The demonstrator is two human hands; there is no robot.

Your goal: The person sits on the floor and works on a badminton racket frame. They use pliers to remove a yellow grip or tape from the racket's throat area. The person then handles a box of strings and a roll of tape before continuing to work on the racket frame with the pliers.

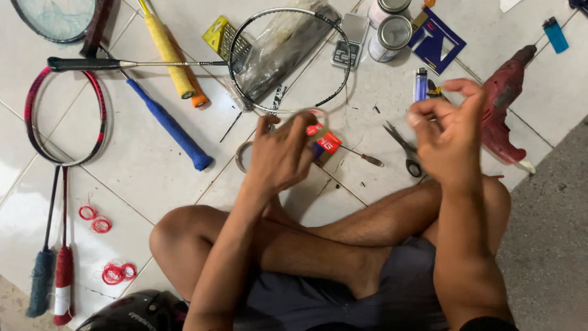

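White tiled floor (153,165): left hand (278,153) loosely spread over small red box (324,142); right hand (447,132) raised, fingertips pinched together; scissors (404,147) between; unstrung racket (288,58) far.

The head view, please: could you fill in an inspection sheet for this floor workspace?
Surface: pale tiled floor; grey rough strip on the right.
Job's things: small red and white box at the left hand; unstrung racket frame just beyond.
Clutter: scissors, red power tool, two tins, blue lighter, coils of red string, spare rackets, yellow grip handle.
Grippers: left hand spread over the box; right hand raised, fingers pinched, contents too small to tell.
Cables: nothing seen.
Surroundings: dark helmet by the knee.
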